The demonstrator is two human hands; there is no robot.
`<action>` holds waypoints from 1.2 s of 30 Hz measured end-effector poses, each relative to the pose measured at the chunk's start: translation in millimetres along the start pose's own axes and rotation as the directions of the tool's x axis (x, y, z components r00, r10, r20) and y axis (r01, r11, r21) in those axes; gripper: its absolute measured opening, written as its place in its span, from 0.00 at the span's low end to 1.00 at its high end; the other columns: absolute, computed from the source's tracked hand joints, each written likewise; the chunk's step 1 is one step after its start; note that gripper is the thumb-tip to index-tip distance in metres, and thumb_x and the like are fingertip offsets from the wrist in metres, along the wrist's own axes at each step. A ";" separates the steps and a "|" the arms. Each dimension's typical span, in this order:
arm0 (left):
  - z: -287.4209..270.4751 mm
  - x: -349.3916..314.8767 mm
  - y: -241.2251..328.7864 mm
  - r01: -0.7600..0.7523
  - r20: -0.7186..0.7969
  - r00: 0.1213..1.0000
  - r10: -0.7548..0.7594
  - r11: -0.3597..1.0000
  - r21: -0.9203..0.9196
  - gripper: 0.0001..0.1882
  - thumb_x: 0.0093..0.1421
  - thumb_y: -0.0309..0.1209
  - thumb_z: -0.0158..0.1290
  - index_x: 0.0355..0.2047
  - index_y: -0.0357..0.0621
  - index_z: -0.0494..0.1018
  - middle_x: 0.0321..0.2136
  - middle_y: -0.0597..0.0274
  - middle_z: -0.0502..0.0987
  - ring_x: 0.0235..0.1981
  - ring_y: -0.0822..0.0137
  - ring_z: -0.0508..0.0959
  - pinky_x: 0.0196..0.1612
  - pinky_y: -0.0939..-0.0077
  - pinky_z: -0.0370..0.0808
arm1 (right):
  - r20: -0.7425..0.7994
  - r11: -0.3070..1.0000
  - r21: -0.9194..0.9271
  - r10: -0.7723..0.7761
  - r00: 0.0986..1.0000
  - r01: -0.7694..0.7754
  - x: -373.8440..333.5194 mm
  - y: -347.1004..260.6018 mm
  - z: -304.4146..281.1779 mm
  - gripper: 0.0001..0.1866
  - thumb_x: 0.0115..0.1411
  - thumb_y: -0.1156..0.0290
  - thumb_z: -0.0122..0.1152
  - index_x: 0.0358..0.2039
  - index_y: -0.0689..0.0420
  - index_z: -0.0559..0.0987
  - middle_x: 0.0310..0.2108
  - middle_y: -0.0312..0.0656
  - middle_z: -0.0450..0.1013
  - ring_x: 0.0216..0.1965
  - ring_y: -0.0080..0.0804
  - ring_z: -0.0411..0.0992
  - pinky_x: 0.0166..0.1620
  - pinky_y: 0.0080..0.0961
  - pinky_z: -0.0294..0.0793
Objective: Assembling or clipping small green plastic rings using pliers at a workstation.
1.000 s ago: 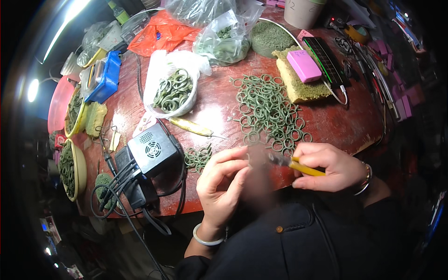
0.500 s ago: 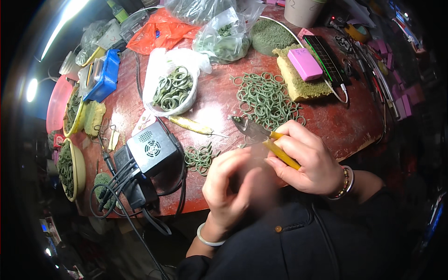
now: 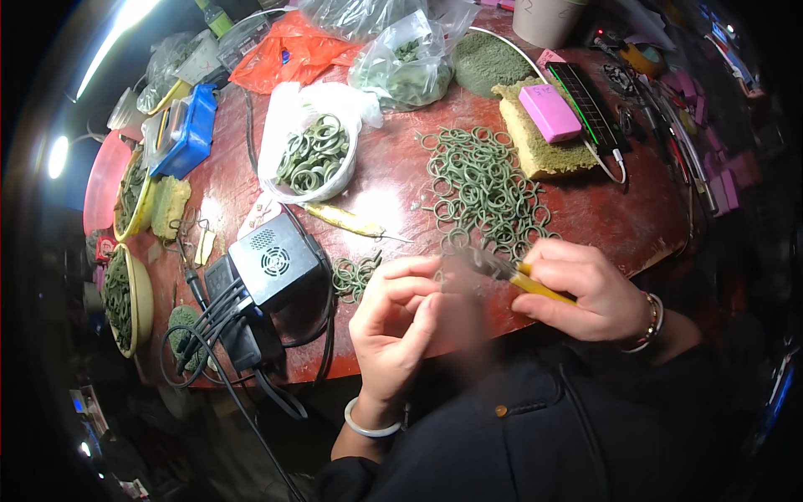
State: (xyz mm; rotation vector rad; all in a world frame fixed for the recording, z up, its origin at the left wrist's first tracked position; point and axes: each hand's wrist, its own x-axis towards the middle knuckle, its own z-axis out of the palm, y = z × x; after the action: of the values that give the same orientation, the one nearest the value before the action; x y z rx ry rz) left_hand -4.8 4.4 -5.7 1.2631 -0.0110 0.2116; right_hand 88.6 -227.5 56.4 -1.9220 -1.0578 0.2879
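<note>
My right hand [image 3: 581, 289] grips a yellow-handled tool [image 3: 535, 284] whose metal tip points left toward my left hand [image 3: 401, 322]. The fingers of my left hand are curled and pinched near that tip, over the table's front edge; whatever small piece they hold is blurred. Just beyond both hands lies a spread pile of green rings [image 3: 485, 188] on the red-brown table [image 3: 627, 222]. A smaller cluster of green rings [image 3: 355, 274] lies left of my left hand.
A black box with a fan grille [image 3: 272, 259] and cables sits at the left. A white bowl of green rings [image 3: 309, 155], a yellow tool [image 3: 347, 220], a pink block [image 3: 549, 113] on a green sponge, plastic bags and side dishes of rings ring the table.
My right hand with the yellow tool swung up over the ring pile, then came back down toward the front edge. My left hand stayed near the edge, fingers still pinched.
</note>
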 end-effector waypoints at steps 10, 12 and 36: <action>0.2 2.3 2.6 -0.055 0.078 0.996 0.048 0.995 0.078 0.09 0.62 0.13 0.53 0.43 0.29 0.75 0.53 0.49 0.70 0.48 0.68 0.76 0.50 0.74 0.78 | 0.188 0.997 0.067 0.036 0.981 -0.049 -14.8 -2.9 -1.7 0.14 0.65 0.65 0.64 0.37 0.66 0.80 0.38 0.51 0.71 0.38 0.44 0.74 0.41 0.34 0.74; 0.1 1.9 2.5 -0.048 0.076 0.996 0.042 0.996 0.079 0.09 0.63 0.13 0.53 0.43 0.30 0.75 0.53 0.49 0.70 0.48 0.70 0.75 0.49 0.75 0.78 | 0.196 0.994 0.084 0.055 0.979 -0.073 -14.8 -3.1 -0.9 0.14 0.65 0.65 0.64 0.37 0.66 0.80 0.38 0.51 0.71 0.38 0.44 0.74 0.41 0.34 0.74; 2.2 3.4 4.7 -0.095 0.088 0.993 0.079 0.978 0.184 0.07 0.62 0.15 0.54 0.40 0.33 0.76 0.51 0.51 0.72 0.40 0.76 0.74 0.39 0.84 0.73 | 0.232 0.996 0.067 0.047 0.971 -0.065 -10.5 -0.7 -3.7 0.13 0.65 0.64 0.64 0.38 0.64 0.81 0.32 0.48 0.71 0.33 0.43 0.74 0.35 0.35 0.73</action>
State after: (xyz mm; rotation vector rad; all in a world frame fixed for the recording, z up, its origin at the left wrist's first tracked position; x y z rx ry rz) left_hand -2.0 4.2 -0.2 1.4606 -0.1186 0.2414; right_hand 83.9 -237.5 57.0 -1.8858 -1.1274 0.5864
